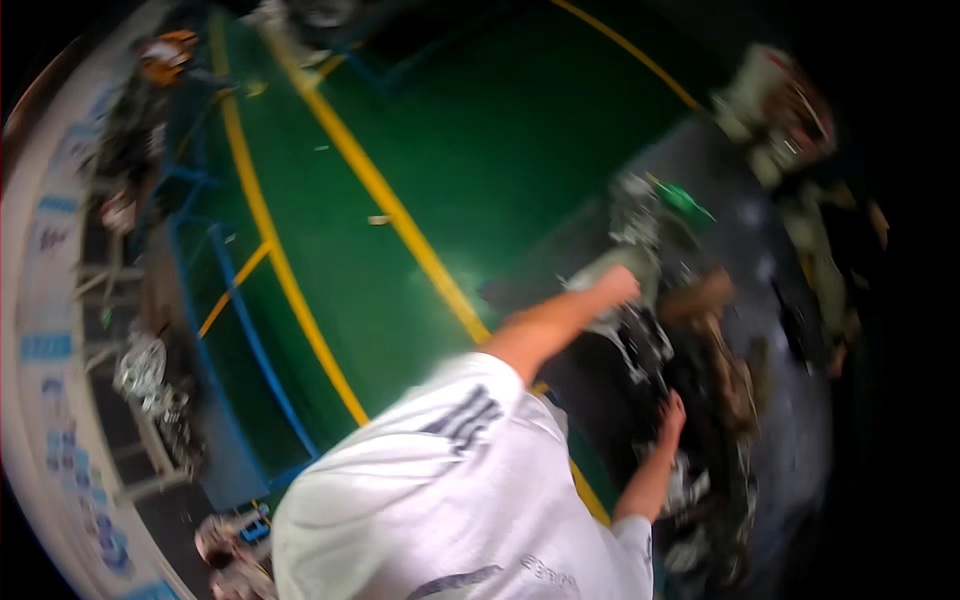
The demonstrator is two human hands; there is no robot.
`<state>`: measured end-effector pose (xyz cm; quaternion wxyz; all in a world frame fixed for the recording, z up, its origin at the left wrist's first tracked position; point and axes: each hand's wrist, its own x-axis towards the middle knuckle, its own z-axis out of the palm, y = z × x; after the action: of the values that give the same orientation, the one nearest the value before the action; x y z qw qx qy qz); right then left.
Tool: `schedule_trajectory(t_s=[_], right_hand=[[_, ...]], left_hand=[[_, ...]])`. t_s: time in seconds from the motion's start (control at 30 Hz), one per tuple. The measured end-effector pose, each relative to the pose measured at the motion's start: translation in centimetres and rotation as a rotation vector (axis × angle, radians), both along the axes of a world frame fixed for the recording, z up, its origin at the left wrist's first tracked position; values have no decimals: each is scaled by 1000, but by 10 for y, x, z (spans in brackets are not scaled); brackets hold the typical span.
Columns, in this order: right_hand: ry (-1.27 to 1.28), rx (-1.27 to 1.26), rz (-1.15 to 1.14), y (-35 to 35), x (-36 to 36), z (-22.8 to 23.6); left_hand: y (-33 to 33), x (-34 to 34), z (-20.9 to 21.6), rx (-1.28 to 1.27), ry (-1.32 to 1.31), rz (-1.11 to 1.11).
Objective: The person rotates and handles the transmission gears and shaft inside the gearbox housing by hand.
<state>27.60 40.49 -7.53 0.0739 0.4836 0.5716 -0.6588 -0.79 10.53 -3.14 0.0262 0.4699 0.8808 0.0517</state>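
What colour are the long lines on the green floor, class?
Yellow: the lines across the green floor show best in the head view, the only one here.

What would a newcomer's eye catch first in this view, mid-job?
Probably the green floor with yellow lines, filling the upper middle. Next, the white shirt at the bottom, with the wearer's left hand and right hand over the cluttered dark table to the right. A bright green thing, too blurred to identify, stands out beyond the left hand.
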Motion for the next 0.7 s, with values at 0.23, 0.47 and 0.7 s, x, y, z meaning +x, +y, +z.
schedule_trajectory(t_s=[0.23,0.47,0.7], right_hand=[[89,235,88,-24,17,-13],[71,168,58,-18,9,-4],[-10,336,38,-13,15,-21]], left_hand=[[-27,13,15,72,12,-12],[-17,3,24,-253,-176,6],[2,-3,38,-364,-214,-92]])
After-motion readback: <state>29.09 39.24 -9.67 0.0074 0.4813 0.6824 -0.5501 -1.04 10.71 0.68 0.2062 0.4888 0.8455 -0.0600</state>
